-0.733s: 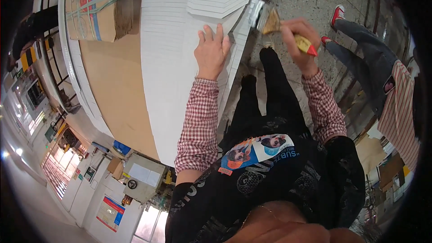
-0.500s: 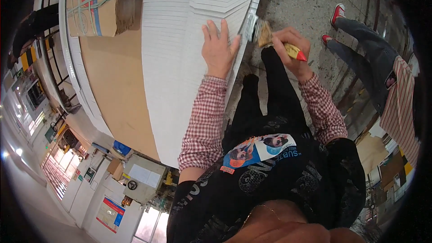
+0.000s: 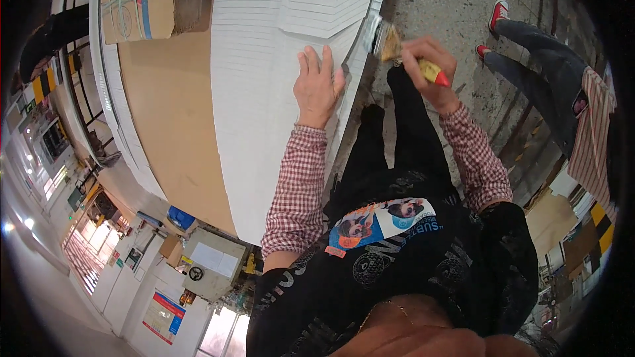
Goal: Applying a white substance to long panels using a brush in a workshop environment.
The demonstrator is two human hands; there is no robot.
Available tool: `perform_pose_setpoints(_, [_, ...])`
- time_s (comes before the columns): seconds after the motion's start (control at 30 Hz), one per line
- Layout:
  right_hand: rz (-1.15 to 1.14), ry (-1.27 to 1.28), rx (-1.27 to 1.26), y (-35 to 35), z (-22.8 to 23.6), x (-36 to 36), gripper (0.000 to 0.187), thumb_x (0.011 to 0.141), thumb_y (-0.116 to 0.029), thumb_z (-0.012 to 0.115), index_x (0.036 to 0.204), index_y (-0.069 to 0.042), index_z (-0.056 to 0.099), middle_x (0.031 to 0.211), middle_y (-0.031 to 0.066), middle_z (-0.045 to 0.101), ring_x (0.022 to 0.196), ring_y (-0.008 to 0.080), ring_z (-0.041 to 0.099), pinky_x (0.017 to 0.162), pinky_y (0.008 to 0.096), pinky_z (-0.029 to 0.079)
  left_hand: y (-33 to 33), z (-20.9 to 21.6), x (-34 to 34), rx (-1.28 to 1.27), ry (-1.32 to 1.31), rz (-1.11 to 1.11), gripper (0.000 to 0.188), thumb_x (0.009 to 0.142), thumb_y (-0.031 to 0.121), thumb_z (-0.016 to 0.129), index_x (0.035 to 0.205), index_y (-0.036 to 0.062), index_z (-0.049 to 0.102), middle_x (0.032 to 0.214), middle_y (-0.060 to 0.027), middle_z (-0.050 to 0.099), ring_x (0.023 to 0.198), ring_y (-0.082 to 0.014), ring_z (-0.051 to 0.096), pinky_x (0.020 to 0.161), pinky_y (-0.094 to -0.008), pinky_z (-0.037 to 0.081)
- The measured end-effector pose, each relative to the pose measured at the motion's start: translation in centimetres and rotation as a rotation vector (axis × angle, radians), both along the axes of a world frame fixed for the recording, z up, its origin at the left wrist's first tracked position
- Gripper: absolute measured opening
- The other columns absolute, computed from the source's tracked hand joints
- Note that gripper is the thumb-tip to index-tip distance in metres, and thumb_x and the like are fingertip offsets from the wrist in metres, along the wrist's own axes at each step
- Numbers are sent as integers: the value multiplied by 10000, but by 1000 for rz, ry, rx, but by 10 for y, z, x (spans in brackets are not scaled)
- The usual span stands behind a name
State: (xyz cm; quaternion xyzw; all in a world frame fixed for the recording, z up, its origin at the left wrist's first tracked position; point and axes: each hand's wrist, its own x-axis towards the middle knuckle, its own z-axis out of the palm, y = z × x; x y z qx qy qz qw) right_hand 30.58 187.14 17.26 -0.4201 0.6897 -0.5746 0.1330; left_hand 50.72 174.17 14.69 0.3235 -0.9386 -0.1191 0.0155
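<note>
A large pile of white sheets (image 3: 248,139) covers the right part of the work table, its far portion fanned in narrow overlapping steps. My left hand (image 3: 317,86) lies flat on the sheets with fingers spread and pointing away from me, just short of the near end of the fanned layers (image 3: 324,10). In my right hand (image 3: 433,73) is a wide flat brush (image 3: 391,43) with a yellow, red-ended handle. Its blurred bristles are at the right edge of the sheets; whether they touch cannot be made out.
A brown board (image 3: 172,119) lies left of the sheets. At the far left stands a strapped cardboard bundle (image 3: 142,6) with a roll of string on top. A person in red shoes (image 3: 499,13) is on the concrete floor (image 3: 450,0) to the right. Behind, left, sits a grey machine (image 3: 211,258).
My left hand has slid toward me along the sheets. The near end of the fanned layers now reaches closer to me. My right hand keeps the brush by the edge, with its head slightly farther away.
</note>
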Motion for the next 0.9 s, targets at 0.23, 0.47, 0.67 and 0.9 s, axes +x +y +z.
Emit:
perform_pose_setpoints(0.23, [-72,18,-49,8,11,-9,51,777,-17,636,736,0,610,727,76,627,647,159,602,583,263,476,-1,-1,-3,-8,-15,-28,403,904,277,495,1263,100,540,1236,-204,539,1111,-392,541,786,-389,515])
perform_pose_setpoints(0.47, [32,-44,56,17,6,28,45,784,-31,629,752,-4,615,713,70,612,633,148,590,567,265,469,5,-7,-3,28,37,11,499,891,346,540,1323,103,479,1333,-249,438,1220,-435,427,898,-426,452])
perform_pose_setpoints(0.67, [-24,-32,3,26,20,25,52,791,-27,621,745,-5,610,713,60,611,647,144,586,579,267,469,60,-19,41,55,-2,190,822,816,425,649,1451,69,267,1510,-254,130,1390,-450,100,1092,-563,115])
perform_pose_setpoints(0.9, [-45,52,-54,18,-8,17,31,793,-26,626,767,-15,614,735,43,608,660,138,582,590,253,460,45,-13,39,-8,32,5,640,836,350,619,1371,66,411,1407,-278,327,1274,-483,325,1001,-486,352])
